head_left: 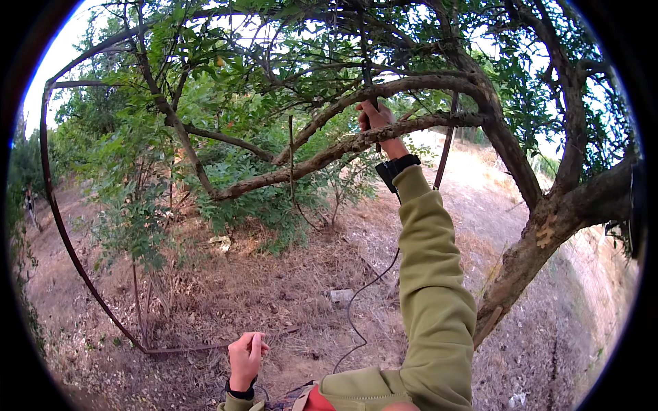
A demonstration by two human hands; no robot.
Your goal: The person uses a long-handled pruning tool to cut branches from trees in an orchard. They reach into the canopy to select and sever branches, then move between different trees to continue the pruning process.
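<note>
My right hand [378,120] is raised among the branches, closed around a dark upright rod [367,58] that runs up into the leaves. It is just behind a lichen-covered lower branch [343,152] and under a second arching branch [418,83]. Where the rod ends above is hidden by foliage. On that wrist sits a black strap with a dark box [388,175]. Low in front of my body, my left hand [245,357] has its fingers curled in with the thumb up, and nothing shows in it. A black band [241,390] circles that wrist.
The thick tree trunk [521,264] leans at the right. A thin black cable [353,318] hangs in a curve below my right arm. A bent rusty metal bar [65,240] frames the left side. Dry grass slopes around leafy shrubs [264,205]; a pale block [340,296] lies there.
</note>
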